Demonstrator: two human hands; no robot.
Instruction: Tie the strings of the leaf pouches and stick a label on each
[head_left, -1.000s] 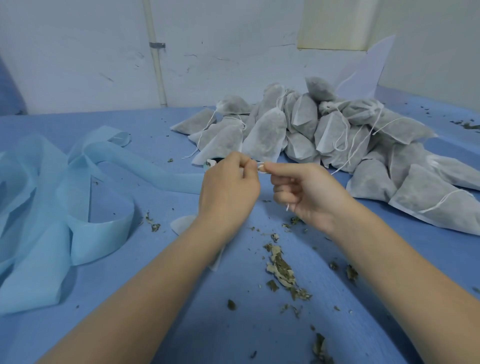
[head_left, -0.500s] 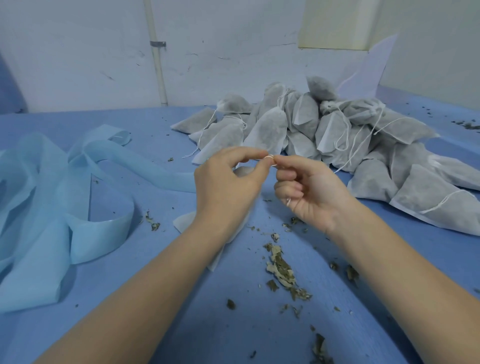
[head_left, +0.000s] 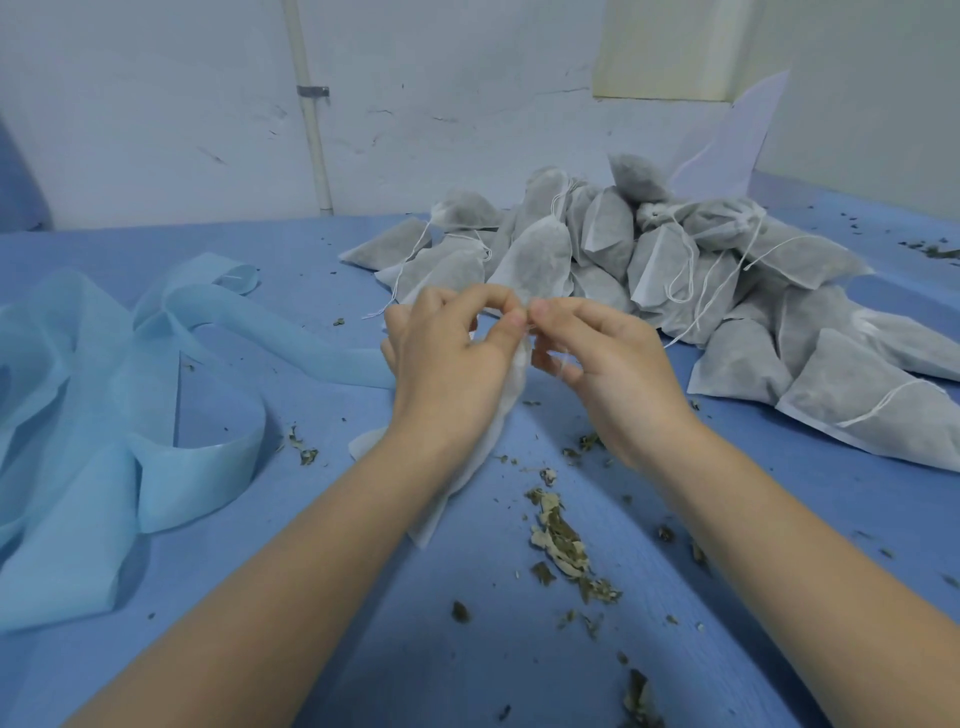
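One white leaf pouch (head_left: 470, 467) lies on the blue cloth under my left wrist, mostly hidden by it. My left hand (head_left: 449, 364) and my right hand (head_left: 605, 374) meet fingertip to fingertip above the pouch's top. Both pinch its thin white string, which is barely visible between thumbs and forefingers. A loop of string also crosses my right middle finger. Behind the hands rises a pile of filled grey-white pouches (head_left: 675, 270) with loose drawstrings.
Crumpled light-blue fabric strips (head_left: 104, 395) lie at the left. Dry leaf crumbs (head_left: 561, 540) are scattered in front of me on the blue table cover (head_left: 519, 649). A white wall with a pipe (head_left: 311, 114) closes the back.
My hands have shifted slightly forward and closer together, working the string. My left fingers have curled more over the pouch's top, and the pouch shows more below my left wrist.
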